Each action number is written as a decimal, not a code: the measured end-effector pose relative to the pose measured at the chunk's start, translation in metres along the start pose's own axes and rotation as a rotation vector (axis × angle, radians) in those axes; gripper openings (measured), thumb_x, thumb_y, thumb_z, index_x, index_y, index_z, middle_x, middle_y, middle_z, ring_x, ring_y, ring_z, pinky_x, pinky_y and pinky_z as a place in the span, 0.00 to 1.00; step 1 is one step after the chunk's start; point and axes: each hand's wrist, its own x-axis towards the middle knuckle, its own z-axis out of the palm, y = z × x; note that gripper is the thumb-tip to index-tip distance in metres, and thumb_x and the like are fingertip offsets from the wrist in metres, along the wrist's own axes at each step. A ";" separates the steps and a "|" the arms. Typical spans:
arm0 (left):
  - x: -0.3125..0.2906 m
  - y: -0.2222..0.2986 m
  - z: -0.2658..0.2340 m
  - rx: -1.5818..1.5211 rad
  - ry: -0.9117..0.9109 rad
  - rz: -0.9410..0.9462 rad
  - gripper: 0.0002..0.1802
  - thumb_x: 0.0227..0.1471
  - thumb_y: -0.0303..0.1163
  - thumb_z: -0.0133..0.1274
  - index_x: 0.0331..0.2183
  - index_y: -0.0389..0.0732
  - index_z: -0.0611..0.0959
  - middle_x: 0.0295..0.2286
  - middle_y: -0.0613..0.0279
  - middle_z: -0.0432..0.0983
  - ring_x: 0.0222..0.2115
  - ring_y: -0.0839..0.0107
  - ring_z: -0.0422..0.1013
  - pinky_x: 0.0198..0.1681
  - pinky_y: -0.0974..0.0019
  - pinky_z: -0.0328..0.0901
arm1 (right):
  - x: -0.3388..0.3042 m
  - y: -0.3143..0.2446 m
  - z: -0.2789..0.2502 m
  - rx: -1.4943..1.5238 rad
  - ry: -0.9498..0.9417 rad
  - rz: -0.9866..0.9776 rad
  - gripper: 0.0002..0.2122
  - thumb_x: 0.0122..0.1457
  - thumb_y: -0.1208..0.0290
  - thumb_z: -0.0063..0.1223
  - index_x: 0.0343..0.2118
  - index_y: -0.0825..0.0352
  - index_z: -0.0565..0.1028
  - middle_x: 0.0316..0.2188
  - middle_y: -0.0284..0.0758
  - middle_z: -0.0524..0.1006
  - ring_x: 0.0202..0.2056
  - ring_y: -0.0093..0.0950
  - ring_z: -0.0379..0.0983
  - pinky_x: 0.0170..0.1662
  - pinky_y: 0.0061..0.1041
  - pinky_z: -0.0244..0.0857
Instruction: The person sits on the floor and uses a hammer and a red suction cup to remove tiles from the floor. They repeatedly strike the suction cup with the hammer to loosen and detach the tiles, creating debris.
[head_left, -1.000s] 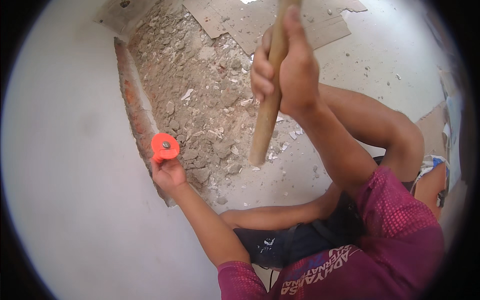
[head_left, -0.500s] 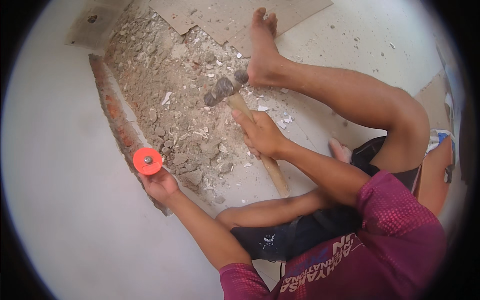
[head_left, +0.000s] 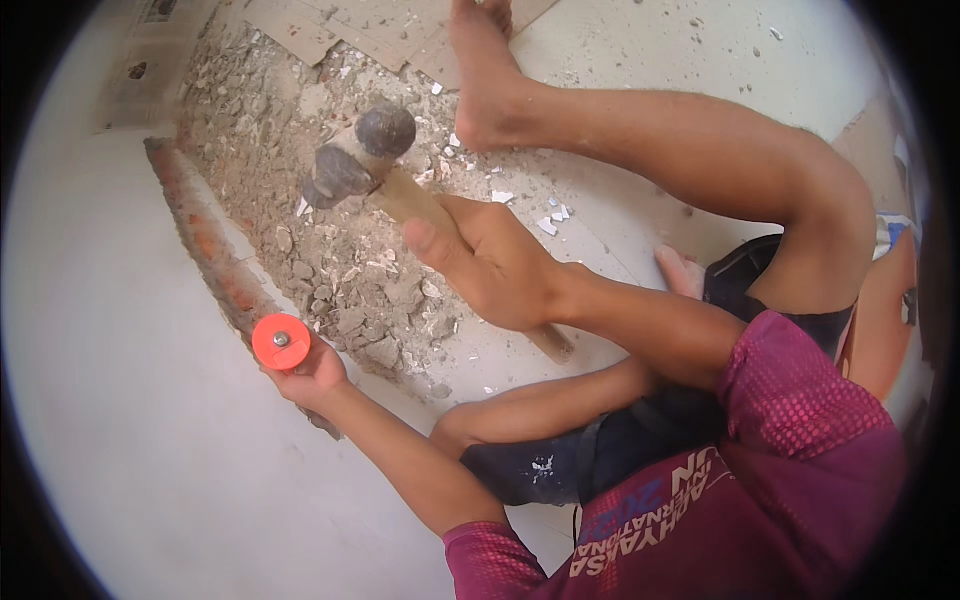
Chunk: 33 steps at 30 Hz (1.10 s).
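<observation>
With the hours read from the view's middle, the bent leg (head_left: 560,400) lies nearest, at 5 o'clock, and is best kept clear of the swing. Near centre, the wooden-handled hammer (head_left: 405,200) is gripped mid-handle by the right hand (head_left: 495,265), its head raised toward 11; better control should be given there, more force by a lower grip. At 8, the orange-guarded tool (head_left: 268,345) appears to be grasped by the left hand (head_left: 318,378), though its fingertips and the tool's tip are hidden. The steel button (head_left: 281,339) should be struck squarely, with the knuckles kept under the disc. Beyond, between 9 and 10, the wall slot (head_left: 205,235) is seen, and a steady tool angle is called for beside it. Rubble (head_left: 350,270) is spread around 10; farther off, cardboard (head_left: 430,55) is laid near 12.
</observation>
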 end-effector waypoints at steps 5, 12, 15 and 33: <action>0.012 0.014 -0.029 -0.118 -0.179 -0.103 0.23 0.62 0.42 0.40 0.48 0.32 0.70 0.46 0.51 0.71 0.48 0.57 0.68 0.51 0.53 0.67 | 0.019 -0.056 0.045 0.162 -0.108 -0.381 0.22 0.63 0.52 0.45 0.27 0.71 0.69 0.17 0.33 0.70 0.22 0.18 0.65 0.24 0.23 0.61; 0.042 0.016 -0.059 -0.191 -0.343 -0.186 0.25 0.63 0.42 0.36 0.51 0.31 0.65 0.51 0.49 0.65 0.52 0.53 0.64 0.55 0.48 0.62 | 0.034 -0.009 0.110 -0.570 -0.612 -0.018 0.22 0.63 0.55 0.43 0.35 0.76 0.71 0.22 0.50 0.74 0.27 0.41 0.74 0.32 0.35 0.65; 0.047 -0.023 -0.066 -0.020 -0.001 -0.219 0.18 0.61 0.39 0.41 0.45 0.32 0.66 0.41 0.53 0.68 0.46 0.57 0.67 0.50 0.50 0.66 | 0.031 0.020 0.088 -0.648 -0.553 0.141 0.23 0.63 0.53 0.41 0.34 0.75 0.73 0.22 0.53 0.74 0.29 0.47 0.75 0.32 0.39 0.65; -0.041 -0.030 -0.059 0.193 -0.318 -0.296 0.18 0.62 0.39 0.41 0.43 0.33 0.72 0.44 0.53 0.70 0.46 0.63 0.68 0.49 0.58 0.65 | -0.014 0.002 -0.009 -0.406 -0.144 0.115 0.14 0.53 0.68 0.53 0.30 0.74 0.63 0.16 0.51 0.71 0.20 0.47 0.71 0.24 0.39 0.62</action>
